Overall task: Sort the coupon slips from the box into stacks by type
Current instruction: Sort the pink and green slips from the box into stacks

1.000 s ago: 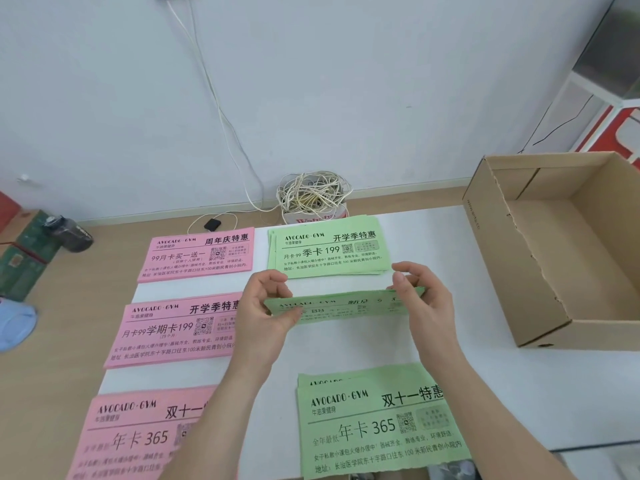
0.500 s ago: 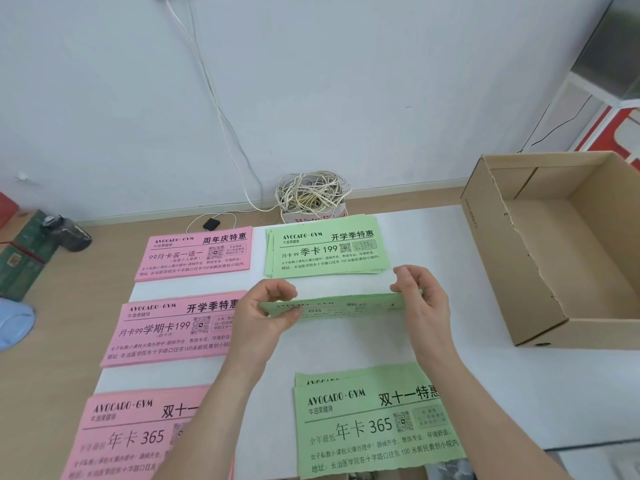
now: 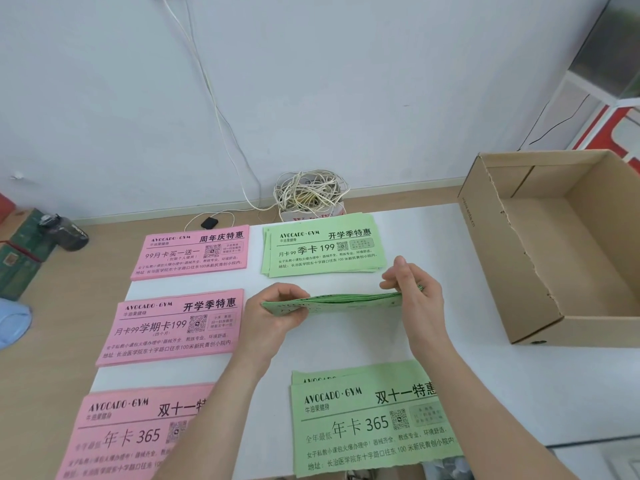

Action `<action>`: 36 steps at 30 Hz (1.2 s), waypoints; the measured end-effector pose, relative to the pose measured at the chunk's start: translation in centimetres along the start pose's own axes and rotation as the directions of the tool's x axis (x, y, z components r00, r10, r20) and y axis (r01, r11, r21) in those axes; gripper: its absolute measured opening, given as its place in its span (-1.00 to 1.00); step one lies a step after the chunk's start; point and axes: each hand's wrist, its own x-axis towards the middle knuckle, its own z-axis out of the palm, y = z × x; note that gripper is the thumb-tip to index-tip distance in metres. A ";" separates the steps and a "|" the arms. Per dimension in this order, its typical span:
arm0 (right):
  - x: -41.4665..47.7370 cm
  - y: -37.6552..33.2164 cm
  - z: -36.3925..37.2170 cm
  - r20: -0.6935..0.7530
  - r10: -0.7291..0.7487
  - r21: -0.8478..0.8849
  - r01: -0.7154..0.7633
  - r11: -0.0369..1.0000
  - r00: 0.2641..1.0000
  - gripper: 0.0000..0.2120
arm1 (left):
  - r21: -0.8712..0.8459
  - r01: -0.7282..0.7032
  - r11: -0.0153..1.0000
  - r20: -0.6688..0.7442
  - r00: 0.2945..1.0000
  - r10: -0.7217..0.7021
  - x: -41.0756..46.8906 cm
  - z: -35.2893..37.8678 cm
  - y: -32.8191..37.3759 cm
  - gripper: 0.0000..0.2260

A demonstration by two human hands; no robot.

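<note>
The bundle of green slips (image 3: 346, 300), held between the left hand (image 3: 277, 318) and the right hand (image 3: 417, 301), now lies almost flat and shows only its thin edge. A second ago it tilted toward the person and its printed face could be read. The right hand's end now sits slightly farther than the left's.

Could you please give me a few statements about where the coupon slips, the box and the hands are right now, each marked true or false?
1. The left hand and the right hand each hold one end of a bundle of green slips. True.
2. Slips fill the container on the right. False: the cardboard box shows none in its visible inside.
3. Three pink stacks lie in a column on the person's left. True.
4. The bundle lies flat on another green pile. False: both hands hold it up, nearer than the far green stack.
</note>
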 end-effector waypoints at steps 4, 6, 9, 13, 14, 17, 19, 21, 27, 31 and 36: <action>0.1 -0.5 -0.4 -0.036 0.001 0.027 0.000 1.000 0.999 -0.58 | -0.020 0.037 0.999 0.010 0.999 -0.037 0.0 0.1 -0.1 -0.81; -0.1 -0.2 -0.4 -0.035 0.015 -0.014 -0.016 1.000 0.999 -0.56 | -0.013 0.053 0.999 0.017 0.998 -0.052 -0.1 0.2 -0.5 -0.80; -0.4 0.0 -0.8 0.014 -0.005 -0.033 0.005 0.999 1.000 -0.49 | 0.019 0.069 0.997 0.013 0.997 -0.070 -0.3 0.4 -1.1 -0.80; 0.0 0.1 -2.8 0.309 -0.045 -0.072 0.070 0.995 0.950 -0.59 | 0.024 0.091 0.996 -0.036 0.995 -0.090 -0.3 0.2 -1.6 -0.80; 0.2 0.4 -3.4 0.379 -0.013 -0.092 0.052 0.994 0.925 -0.63 | 0.021 0.097 0.995 -0.043 0.994 -0.096 -0.3 0.1 -1.6 -0.80; 0.3 1.6 -4.2 0.405 0.009 -0.206 0.082 0.975 0.914 -0.70 | 0.037 0.098 0.995 -0.050 0.994 -0.096 -0.5 0.1 -1.6 -0.80; 0.2 1.7 -3.8 0.325 -0.062 -0.247 0.148 0.958 0.944 -0.73 | 0.039 0.089 0.995 -0.047 0.995 -0.087 -0.4 0.3 -1.5 -0.80; 0.1 1.4 -3.4 0.264 -0.110 -0.237 0.175 0.956 0.958 -0.72 | 0.028 0.074 0.997 -0.043 0.996 -0.072 -0.3 0.3 -0.9 -0.78; 0.2 2.9 -3.1 0.223 -0.053 -0.322 0.125 0.938 0.973 -0.69 | 0.112 0.113 0.987 -0.047 0.993 -0.109 -0.2 0.1 -1.7 -0.71; 0.0 2.9 -3.5 0.171 -0.094 -0.324 0.146 0.935 0.981 -0.72 | 0.080 0.110 0.991 -0.080 0.991 -0.104 -0.3 0.2 -1.5 -0.71; 0.3 3.1 -3.2 0.110 -0.015 -0.499 0.068 0.864 0.994 -0.84 | 0.123 0.132 0.984 -0.139 0.984 -0.115 -0.5 0.8 -2.2 -0.66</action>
